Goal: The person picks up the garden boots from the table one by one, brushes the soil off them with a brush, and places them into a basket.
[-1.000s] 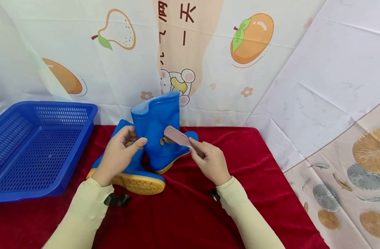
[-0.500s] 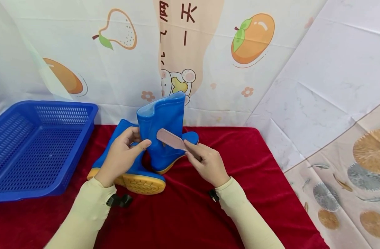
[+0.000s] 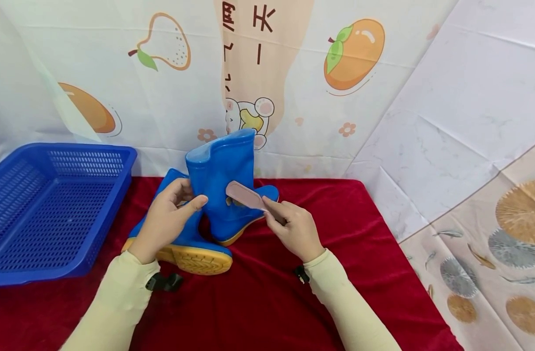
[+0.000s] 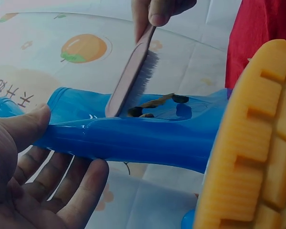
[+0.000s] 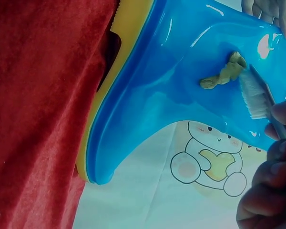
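Note:
A blue rubber rain boot (image 3: 221, 170) with a yellow sole stands upright near the back of the red cloth. My left hand (image 3: 164, 214) grips its shaft, with the thumb on one side and fingers on the other in the left wrist view. In my right hand (image 3: 296, 229) is a pinkish-brown scrub brush (image 3: 245, 196), held by its handle. Its pale bristles (image 5: 255, 95) are against the shaft, right beside a brown, mud-like smear (image 5: 226, 74). The second blue boot (image 3: 201, 258) lies on its side under my left hand, its yellow tread (image 4: 257, 143) showing large in the left wrist view.
A blue perforated plastic basket (image 3: 59, 268) stands on the left of the table. Red velvet cloth (image 3: 267, 302) covers the tabletop. Close behind the boots hangs a white printed curtain (image 3: 311, 122).
The boot shaft swayed right and came back left with my left hand. The brush head swung left, then slightly back, ending a little lower on the boot. The lying boot stayed put.

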Demonstrator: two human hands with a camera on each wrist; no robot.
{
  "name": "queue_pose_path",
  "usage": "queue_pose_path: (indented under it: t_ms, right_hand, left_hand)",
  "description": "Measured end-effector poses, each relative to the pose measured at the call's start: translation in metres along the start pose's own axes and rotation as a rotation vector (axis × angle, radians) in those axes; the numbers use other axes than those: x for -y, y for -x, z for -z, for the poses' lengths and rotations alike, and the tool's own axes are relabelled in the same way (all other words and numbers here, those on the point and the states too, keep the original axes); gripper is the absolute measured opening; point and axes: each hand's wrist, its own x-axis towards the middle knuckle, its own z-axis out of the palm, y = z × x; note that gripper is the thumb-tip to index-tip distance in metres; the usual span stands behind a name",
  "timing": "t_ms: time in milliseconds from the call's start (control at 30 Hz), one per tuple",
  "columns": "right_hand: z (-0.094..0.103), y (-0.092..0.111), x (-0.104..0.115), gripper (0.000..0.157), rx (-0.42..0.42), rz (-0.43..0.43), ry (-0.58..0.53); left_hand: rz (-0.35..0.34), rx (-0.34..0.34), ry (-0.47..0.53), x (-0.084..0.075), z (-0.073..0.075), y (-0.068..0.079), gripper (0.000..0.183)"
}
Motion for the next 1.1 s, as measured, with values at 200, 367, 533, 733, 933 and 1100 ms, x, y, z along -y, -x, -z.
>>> queue_pose_path:
  t_ms: [200, 367, 533, 733, 933, 1100]
  right_hand:
    - [0.0, 0.001, 0.002, 0.034, -0.033, 0.006, -0.035]
    - [0.0, 0.001, 0.004, 0.035, -0.033, 0.04, -0.078]
    - [-0.001, 0.001, 0.007, 0.035, 0.008, 0.059, -0.1]
    - [-0.001, 0.0, 0.005, 0.033, 0.023, 0.046, -0.04]
    - [-0.002, 0.001, 0.0, 0.032, 0.041, 0.005, -0.015]
    - [-0.003, 0.002, -0.004, 0.031, 0.04, -0.031, -0.001]
  left_hand:
    - [-0.002, 0.029, 0.051, 0.001, -0.007, 0.0, 0.037]
    - [-0.008, 0.035, 0.069, 0.0, -0.01, 0.001, 0.037]
    - [-0.009, 0.034, 0.063, -0.001, -0.009, 0.001, 0.036]
    - [0.005, 0.003, 0.03, 0.001, -0.006, 0.001, 0.036]
    - [0.006, -0.031, 0.046, 0.004, -0.003, -0.001, 0.035]
    - [0.007, -0.033, 0.05, 0.007, -0.002, -0.002, 0.036]
